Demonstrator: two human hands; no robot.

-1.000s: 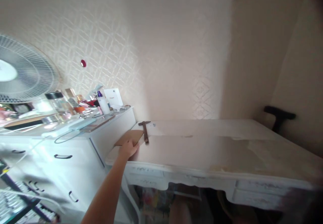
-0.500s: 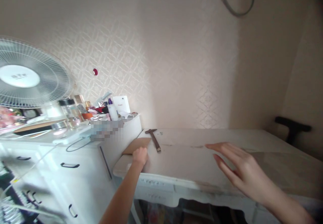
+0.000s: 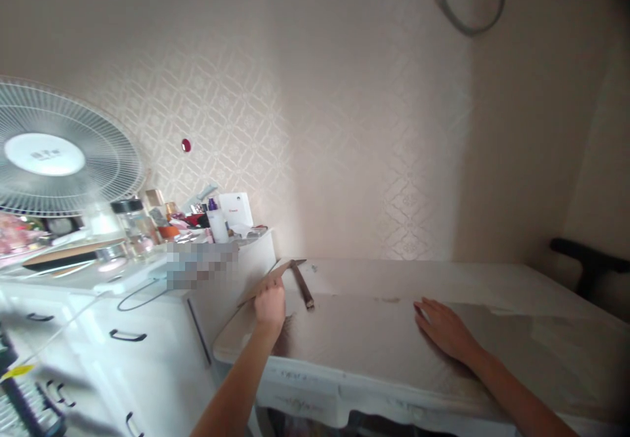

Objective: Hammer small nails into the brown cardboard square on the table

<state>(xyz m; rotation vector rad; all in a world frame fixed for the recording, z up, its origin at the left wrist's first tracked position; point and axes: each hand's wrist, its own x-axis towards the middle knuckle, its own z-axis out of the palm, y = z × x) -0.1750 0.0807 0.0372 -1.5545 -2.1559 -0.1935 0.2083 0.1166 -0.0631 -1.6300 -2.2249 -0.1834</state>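
My left hand (image 3: 270,307) is closed on the near edge of a flat brown piece of cardboard (image 3: 260,286), tilted up at the left end of the white table (image 3: 354,335). Just right of it lies a hammer (image 3: 302,286) with a dark wooden handle; its head is at the far end, partly hidden by the cardboard. My right hand (image 3: 445,329) rests palm down on the tabletop, fingers stretched out and pointing left, holding nothing.
On the left stands a white cabinet (image 3: 162,358) crowded with bottles and jars, with a fan (image 3: 44,151) above. A black T-shaped object (image 3: 588,263) stands at the table's right end. A cable loop (image 3: 472,32) hangs on the wall.
My right hand has come down from above the table to lie on its surface. My left hand has raised the cardboard, which lay flatter before and now tilts up beside the hammer.
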